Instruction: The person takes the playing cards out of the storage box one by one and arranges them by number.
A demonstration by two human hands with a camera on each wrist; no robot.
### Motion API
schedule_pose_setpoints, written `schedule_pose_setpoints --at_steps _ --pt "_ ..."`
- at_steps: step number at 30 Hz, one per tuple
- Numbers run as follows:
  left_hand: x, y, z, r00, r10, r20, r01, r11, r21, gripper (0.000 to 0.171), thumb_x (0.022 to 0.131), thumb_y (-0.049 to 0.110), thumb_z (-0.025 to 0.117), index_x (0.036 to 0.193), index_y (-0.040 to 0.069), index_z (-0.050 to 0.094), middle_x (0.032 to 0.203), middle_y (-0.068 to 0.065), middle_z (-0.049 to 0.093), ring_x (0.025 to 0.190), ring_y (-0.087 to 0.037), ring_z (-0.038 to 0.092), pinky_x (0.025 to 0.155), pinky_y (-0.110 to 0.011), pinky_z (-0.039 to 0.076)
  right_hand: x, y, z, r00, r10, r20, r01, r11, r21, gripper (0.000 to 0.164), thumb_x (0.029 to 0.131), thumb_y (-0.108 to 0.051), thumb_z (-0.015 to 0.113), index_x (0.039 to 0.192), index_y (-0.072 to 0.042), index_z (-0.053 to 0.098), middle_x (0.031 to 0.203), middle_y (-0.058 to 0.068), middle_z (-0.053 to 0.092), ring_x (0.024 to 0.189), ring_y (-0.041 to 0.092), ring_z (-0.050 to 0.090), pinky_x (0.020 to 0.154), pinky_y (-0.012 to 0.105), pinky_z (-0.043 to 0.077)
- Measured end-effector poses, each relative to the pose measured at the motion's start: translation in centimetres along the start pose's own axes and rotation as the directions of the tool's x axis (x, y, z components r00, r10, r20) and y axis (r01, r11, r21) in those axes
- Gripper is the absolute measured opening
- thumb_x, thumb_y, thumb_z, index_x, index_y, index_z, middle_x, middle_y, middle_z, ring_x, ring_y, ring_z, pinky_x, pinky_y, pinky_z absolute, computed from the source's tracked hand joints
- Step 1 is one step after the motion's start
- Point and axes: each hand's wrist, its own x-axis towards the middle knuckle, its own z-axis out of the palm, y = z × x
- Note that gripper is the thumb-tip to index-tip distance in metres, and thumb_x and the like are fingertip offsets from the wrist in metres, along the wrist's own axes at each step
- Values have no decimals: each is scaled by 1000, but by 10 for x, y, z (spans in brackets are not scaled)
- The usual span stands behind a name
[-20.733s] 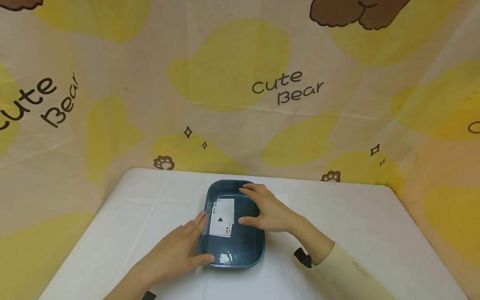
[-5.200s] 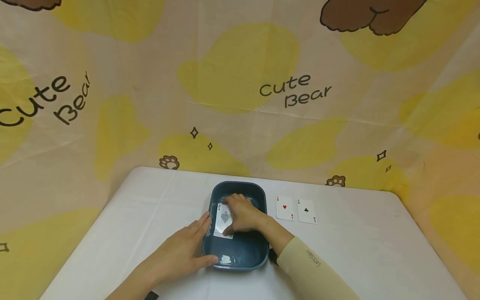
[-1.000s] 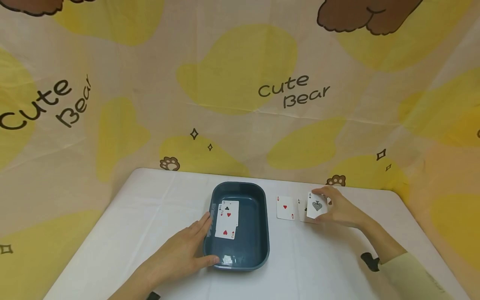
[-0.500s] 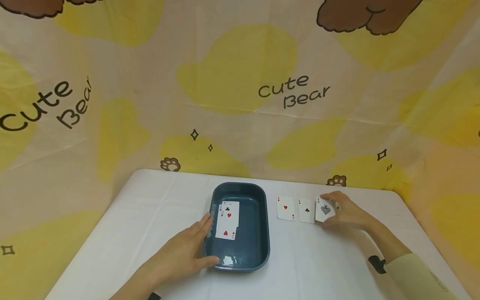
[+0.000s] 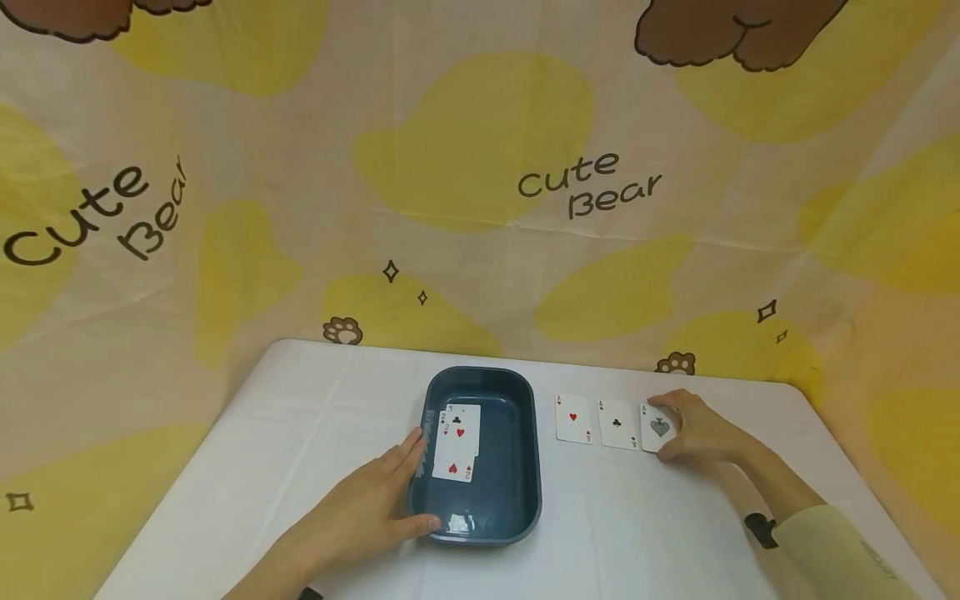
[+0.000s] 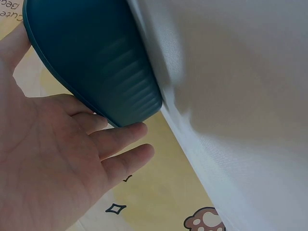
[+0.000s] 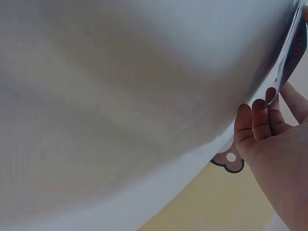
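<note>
My right hand (image 5: 697, 429) pinches an ace of spades playing card (image 5: 657, 427) between thumb and fingers, at the right end of a row. The card is close to the cloth; in the right wrist view its edge (image 7: 288, 53) shows, tilted, by the fingertips. To its left lie the ace of clubs (image 5: 617, 425) and the ace of hearts (image 5: 573, 419). A dark blue tray (image 5: 506, 483) stands left of them. My left hand (image 5: 367, 500) rests on its left side, fingers fairly straight and thumb at the near rim. Inside, a two of hearts (image 5: 454, 454) overlaps a three of clubs (image 5: 471, 411).
A white cloth (image 5: 600, 533) covers the table. Behind it hangs a yellow and beige printed curtain (image 5: 465, 133), close to the table's back edge (image 5: 750, 382).
Out of the tray, the ace of spades has come to the row's right end in my right hand, lowered over the last second beside the ace of clubs. My left hand stays at the tray.
</note>
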Motion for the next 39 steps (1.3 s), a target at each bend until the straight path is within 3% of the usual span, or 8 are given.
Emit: schedule_pose_setpoints --at_steps 5,23,39 --pt "0 1 0 1000 -5 6 5 1000 -3 108 88 73 68 165 6 31 173 -6 23 153 -36 35 116 -59 39 2 2 2 1000 5 4 -4 1000 -29 88 63 -19 90 142 4 58 143 33 49 118 43 48 99 65 44" --pt "0 1 -1 1000 -5 1 5 1000 4 109 88 74 67 165 7 30 173 -6 22 152 -37 36 116 -60 39 7 2 1 999 19 36 -16 997 -76 85 63 -18 85 142 0 59 148 32 46 131 52 39 104 79 36" --pt "0 2 0 1000 -2 -7 2 1000 6 107 89 72 68 164 5 31 173 -8 23 152 -38 36 117 -59 38 7 -3 1 1000 9 29 -7 997 -79 91 64 -18 86 147 2 54 149 33 44 133 54 40 107 78 34"
